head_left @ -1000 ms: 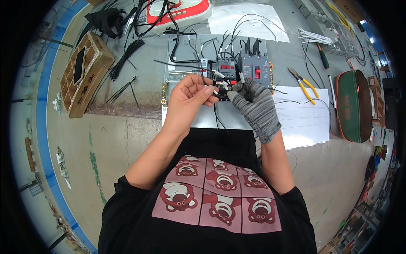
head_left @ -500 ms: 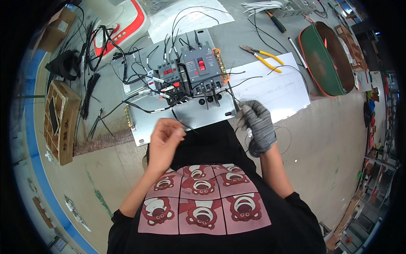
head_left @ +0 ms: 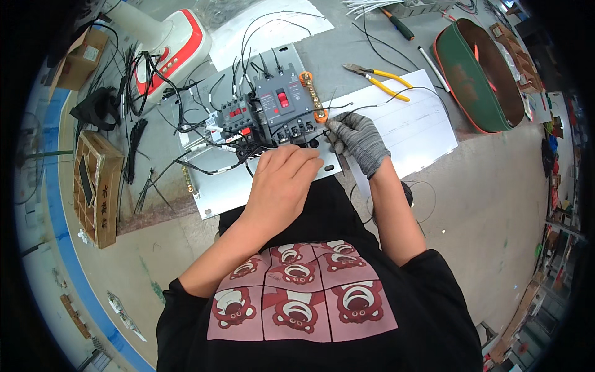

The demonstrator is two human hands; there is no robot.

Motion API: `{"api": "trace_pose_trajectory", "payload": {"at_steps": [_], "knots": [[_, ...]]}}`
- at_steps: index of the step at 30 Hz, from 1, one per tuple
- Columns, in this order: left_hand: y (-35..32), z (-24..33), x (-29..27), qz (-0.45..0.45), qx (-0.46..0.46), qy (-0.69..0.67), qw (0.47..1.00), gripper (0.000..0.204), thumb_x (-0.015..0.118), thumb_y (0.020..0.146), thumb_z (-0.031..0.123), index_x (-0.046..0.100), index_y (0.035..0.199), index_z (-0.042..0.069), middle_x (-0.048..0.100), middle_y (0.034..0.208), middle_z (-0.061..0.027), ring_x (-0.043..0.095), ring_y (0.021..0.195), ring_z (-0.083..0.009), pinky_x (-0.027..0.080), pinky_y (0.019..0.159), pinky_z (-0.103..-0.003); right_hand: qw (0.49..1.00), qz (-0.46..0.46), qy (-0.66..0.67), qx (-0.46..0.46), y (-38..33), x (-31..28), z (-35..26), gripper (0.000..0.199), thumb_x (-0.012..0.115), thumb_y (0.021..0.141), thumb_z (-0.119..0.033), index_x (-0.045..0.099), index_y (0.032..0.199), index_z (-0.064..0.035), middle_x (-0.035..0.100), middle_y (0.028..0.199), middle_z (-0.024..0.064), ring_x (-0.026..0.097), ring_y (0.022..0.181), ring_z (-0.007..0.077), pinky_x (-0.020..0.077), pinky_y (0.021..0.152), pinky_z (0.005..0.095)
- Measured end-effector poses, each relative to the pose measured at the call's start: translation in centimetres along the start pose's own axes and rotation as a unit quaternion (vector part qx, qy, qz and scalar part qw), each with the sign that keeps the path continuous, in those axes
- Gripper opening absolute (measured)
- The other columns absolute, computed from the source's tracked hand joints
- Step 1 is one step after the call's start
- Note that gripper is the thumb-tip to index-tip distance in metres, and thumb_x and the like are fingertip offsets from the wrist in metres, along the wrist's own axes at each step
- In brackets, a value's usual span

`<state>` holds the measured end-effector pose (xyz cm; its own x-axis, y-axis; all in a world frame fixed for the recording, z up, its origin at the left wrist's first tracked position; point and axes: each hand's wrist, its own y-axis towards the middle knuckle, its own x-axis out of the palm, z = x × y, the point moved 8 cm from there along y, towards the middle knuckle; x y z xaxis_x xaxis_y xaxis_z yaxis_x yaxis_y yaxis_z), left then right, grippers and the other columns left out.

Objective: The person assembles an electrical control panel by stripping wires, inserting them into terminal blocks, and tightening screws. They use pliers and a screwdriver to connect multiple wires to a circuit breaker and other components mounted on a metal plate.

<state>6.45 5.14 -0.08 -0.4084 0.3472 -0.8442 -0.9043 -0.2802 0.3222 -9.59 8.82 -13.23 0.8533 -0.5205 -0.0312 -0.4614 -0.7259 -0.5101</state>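
Observation:
A dark grey circuit breaker (head_left: 285, 99) with a red switch is mounted on a metal plate (head_left: 238, 197), beside a smaller contactor (head_left: 238, 115) with red parts and many black wires. My bare left hand (head_left: 285, 185) is at the breaker's near edge, its fingers bent and drawn together. Their tips are turned away, so what they hold is hidden. My right hand (head_left: 359, 144), in a grey glove, is closed at the breaker's lower right corner, by the brass terminal strip (head_left: 314, 98). A thin dark piece shows near its fingertips, too small to name.
Yellow-handled pliers (head_left: 381, 82) lie by white paper sheets (head_left: 412, 133) on the right. Beyond them stand a green oval container (head_left: 471, 87) and a screwdriver (head_left: 400, 26). A red-and-white machine (head_left: 176, 56), black cable bundles (head_left: 134, 149) and a wooden compartment box (head_left: 102, 192) are at the left.
My left hand has moved right and forward to the breaker's near edge. My right hand has moved forward and slightly left, up to the breaker's lower right corner.

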Motion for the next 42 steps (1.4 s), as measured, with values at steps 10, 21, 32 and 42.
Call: {"api": "trace_pose_trajectory", "payload": {"at_steps": [10,21,32,42], "knots": [[4.4,-1.2,-1.4,-0.021,-0.018,-0.021,0.999,0.026,0.062,0.076,-0.004,0.064,0.102,0.001,0.062,0.114,-0.0115,0.055,0.109,-0.0324,0.044,0.093,-0.044,0.997,-0.026,-0.071,-0.012,1.7,-1.2,-0.1,0.02,0.06,0.096,-0.02,0.066,0.095,-0.0007,0.066,0.071,0.0051,0.06,0.058,0.0117,0.05,0.056,0.0277],[2.9,-1.0,-6.8,0.1,0.008,-0.081,0.992,0.028,0.055,0.08,-0.014,0.066,0.102,0.0,0.065,0.097,-0.013,0.062,0.085,-0.03,0.05,0.075,-0.033,0.997,-0.01,-0.034,-0.062,0.6,-1.1,-0.3,0.009,0.064,0.092,-0.008,0.063,0.095,0.0003,0.067,0.078,0.0065,0.062,0.063,0.0113,0.0511,0.058,0.0263],[0.5,-0.2,0.7,0.027,-0.005,-0.022,0.999,0.027,0.061,0.081,-0.002,0.062,0.108,0.001,0.061,0.109,-0.0107,0.059,0.099,-0.031,0.049,0.084,-0.039,0.997,0.048,0.043,-0.042,0.9,-1.1,1.6,0.008,0.06,0.095,-0.009,0.059,0.09,-0.0025,0.065,0.073,0.0053,0.063,0.058,0.0125,0.0482,0.051,0.026],[7.9,-2.1,5.1,-0.1,0.111,0.235,0.961,0.013,0.067,0.069,0.004,0.071,0.081,0.006,0.06,0.093,-0.0031,0.054,0.099,-0.0224,0.041,0.089,-0.034,0.995,0.052,0.053,-0.061,0.3,-1.0,1.2,0.008,0.059,0.095,-0.008,0.058,0.091,-0.0012,0.066,0.077,0.007,0.064,0.061,0.0123,0.0493,0.053,0.0248]]}}
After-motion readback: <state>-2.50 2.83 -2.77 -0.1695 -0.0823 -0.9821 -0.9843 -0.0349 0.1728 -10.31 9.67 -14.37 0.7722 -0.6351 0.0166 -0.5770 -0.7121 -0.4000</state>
